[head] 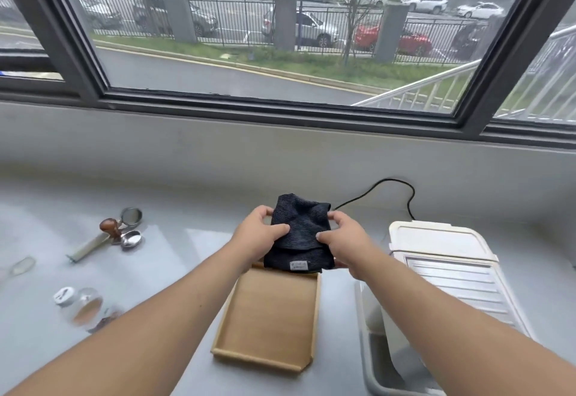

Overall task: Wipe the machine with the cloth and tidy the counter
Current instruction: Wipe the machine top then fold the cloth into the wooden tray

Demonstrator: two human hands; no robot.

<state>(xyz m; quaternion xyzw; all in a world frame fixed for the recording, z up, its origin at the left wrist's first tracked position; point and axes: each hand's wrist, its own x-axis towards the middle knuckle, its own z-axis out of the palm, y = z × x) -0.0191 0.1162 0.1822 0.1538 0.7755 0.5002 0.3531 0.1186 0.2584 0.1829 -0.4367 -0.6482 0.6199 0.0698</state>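
Note:
A dark ribbed cloth with a small grey label is held folded between both hands, just above the far end of a wooden tray. My left hand grips the cloth's left edge with thumb on top. My right hand grips its right edge the same way. The white machine stands at the right, close to my right forearm, with a ribbed metal top and a black cable running behind it.
On the grey counter at the left lie a wooden-knobbed tamper, a round metal piece, a shiny scoop, a glass jar on its side and a clear lid. A window ledge runs along the back.

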